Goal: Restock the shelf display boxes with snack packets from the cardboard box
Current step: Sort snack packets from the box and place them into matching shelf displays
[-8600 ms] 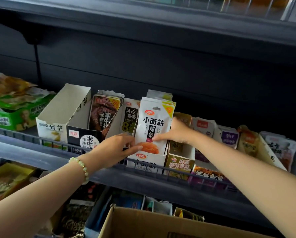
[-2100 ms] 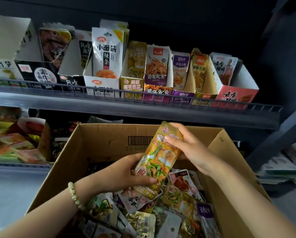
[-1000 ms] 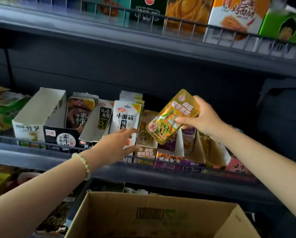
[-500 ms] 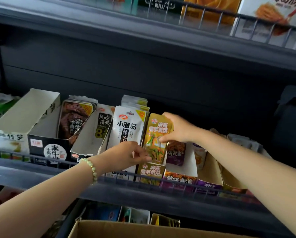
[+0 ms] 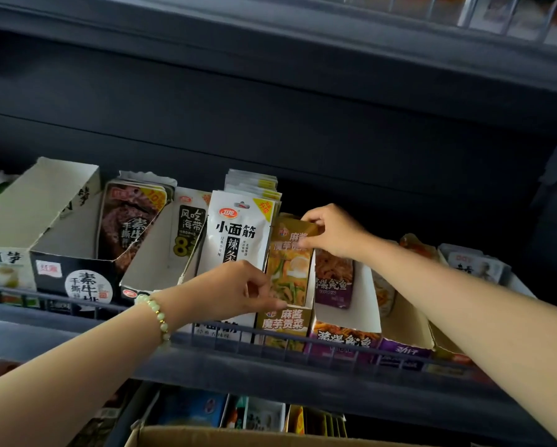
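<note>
We seat gold packet point(image 5: 288, 272) in matching display box point(image 5: 283, 322): right grip point(image 5: 333, 233) pinches top edge (for steering), left grip point(image 5: 238, 290) pinches lower corner, guiding it behind lip.

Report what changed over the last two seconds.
The gold packet went from the cardboard box up into its gold display box. The right hand keeps its grip on the top, and the left hand holds the lower edge. The white packet stayed put.
</note>
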`<state>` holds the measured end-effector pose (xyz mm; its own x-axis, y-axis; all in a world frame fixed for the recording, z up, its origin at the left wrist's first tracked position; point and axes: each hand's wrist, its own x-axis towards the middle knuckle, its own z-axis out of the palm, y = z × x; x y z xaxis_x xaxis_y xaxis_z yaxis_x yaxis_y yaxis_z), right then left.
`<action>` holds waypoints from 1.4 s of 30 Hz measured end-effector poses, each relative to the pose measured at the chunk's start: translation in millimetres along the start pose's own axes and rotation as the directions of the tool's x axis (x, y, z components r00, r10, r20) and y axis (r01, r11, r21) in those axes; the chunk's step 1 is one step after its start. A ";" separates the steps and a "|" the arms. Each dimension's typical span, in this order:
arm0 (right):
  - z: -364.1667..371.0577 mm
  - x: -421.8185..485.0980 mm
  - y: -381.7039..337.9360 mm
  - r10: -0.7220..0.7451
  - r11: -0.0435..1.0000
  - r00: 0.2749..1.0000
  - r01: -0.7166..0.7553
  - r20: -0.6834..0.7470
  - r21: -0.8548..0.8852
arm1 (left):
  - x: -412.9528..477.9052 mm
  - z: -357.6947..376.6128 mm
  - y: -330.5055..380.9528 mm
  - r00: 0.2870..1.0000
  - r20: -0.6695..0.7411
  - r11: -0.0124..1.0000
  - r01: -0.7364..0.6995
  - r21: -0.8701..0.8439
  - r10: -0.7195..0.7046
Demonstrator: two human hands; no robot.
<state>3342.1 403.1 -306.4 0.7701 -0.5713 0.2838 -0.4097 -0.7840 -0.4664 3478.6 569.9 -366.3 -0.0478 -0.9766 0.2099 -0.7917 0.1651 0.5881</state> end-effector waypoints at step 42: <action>73.8 -358.8 46.1 0.258 0.966 0.853 -0.235 0.454 -0.107 | -174.1 148.8 51.9 0.959 0.075 0.880 0.219 0.422 -0.274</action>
<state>3082.9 589.9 -491.6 0.7733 -0.5789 -0.2588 -0.6290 -0.6490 -0.4279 3355.2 728.0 -488.6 0.1255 -0.9919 -0.0190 -0.9640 -0.1265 0.2339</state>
